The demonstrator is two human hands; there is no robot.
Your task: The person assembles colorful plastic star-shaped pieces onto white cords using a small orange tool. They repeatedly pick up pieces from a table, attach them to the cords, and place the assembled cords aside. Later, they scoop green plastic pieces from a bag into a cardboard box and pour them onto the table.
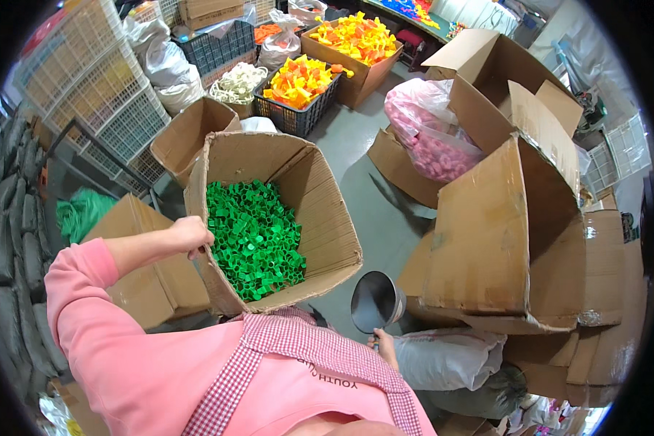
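My left hand [190, 234] is closed on the near left edge of an open cardboard box [318, 211]. Inside that box lies a heap of small green plastic pieces [254, 240], many of them ring-shaped. Off to the right, my right hand [385, 347] is closed round the handle of a grey scoop [376, 304], shaped like a deep pan. The scoop's dark mouth faces up and to the left, and no pieces show in it. It is held apart from the box, over the floor beside a white sack [450, 357].
Large open cardboard boxes [479, 240] stand at right, one with a bag of pink pieces [432, 134]. Ahead are a black crate [298, 116] and a box [363, 80] of yellow and orange pieces. White crates [94, 80] and dark sacks [14, 240] line the left.
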